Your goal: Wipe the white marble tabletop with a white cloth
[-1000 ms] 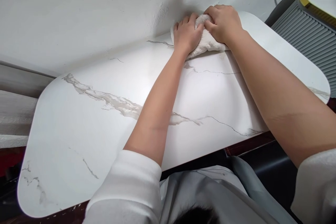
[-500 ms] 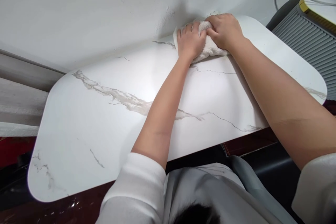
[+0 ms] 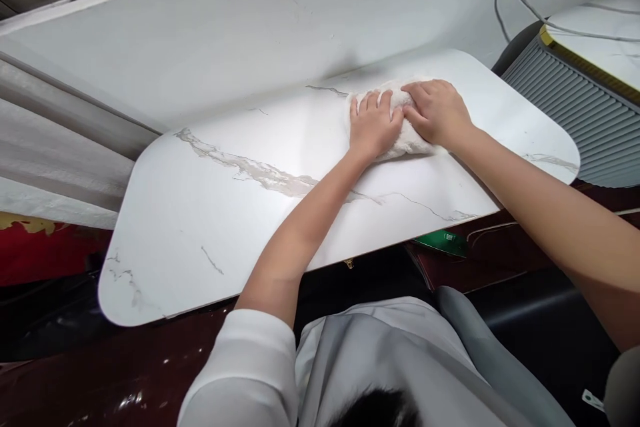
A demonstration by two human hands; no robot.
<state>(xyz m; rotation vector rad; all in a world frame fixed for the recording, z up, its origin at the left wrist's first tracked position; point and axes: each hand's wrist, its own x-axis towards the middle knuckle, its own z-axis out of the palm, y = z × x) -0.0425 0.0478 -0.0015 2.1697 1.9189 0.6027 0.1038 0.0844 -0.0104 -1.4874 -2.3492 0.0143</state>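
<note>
A white, fluffy cloth (image 3: 410,141) lies bunched on the white marble-patterned tabletop (image 3: 165,213), towards its back right part. My left hand (image 3: 376,125) presses down on the left side of the cloth, its fingers slightly apart and bent over it. On the right side, my right hand (image 3: 440,110) has its fingers curled and pinching the fabric. The two thumbs nearly meet over the middle of the cloth. The underside of the cloth and part of its far edge are hidden.
A pale wall (image 3: 240,33) runs along the table's back edge. Grey curtain folds (image 3: 65,140) hang at the left. A ribbed grey unit (image 3: 575,107) stands beyond the right end, with cables (image 3: 525,0) above it. Below the front edge, a green item (image 3: 443,241) shows.
Both hands and the cloth have come away from the wall towards the table's front. The view has shifted too, showing more of the wall and the green item below.
</note>
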